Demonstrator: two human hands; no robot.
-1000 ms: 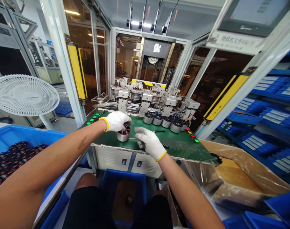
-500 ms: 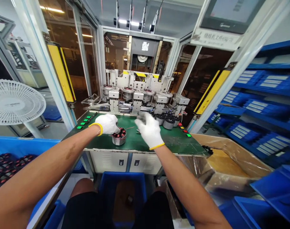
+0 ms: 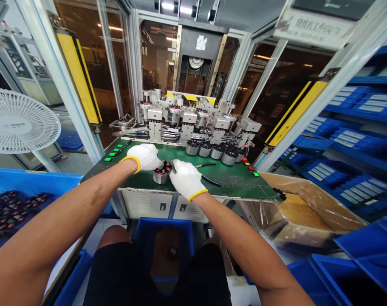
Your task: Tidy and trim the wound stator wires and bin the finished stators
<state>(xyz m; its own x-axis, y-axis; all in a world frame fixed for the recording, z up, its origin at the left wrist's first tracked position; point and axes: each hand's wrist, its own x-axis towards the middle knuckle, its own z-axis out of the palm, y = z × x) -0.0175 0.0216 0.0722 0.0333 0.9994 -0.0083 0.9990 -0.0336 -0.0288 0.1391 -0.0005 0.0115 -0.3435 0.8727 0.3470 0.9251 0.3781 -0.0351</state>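
A wound motor stator [image 3: 162,174], a grey ring with red-copper coils and black insulation, stands upright on the green work table [image 3: 142,180]. My left hand [image 3: 145,156], in a white glove with a yellow cuff, has its fingers closed at the stator's upper left rim. My right hand [image 3: 186,178], gloved alike, is at the stator's right side with its fingers pressed together. What those fingers pinch, if anything, is hidden. From behind my right hand stick out the spread dark handles of a plier-like tool [image 3: 210,181]; its head is covered.
Several grey stators [image 3: 229,157] stand in a row at the table's back right. Behind them is a winding machine [image 3: 188,123] with several stations. Button rows flank the table. A blue bin [image 3: 53,175] of wound parts is left, a cardboard box [image 3: 263,212] right.
My right hand has moved left and down to the stator, and its fingers have closed. The tool's handles now show. My left hand stays at the stator; the view has shifted.
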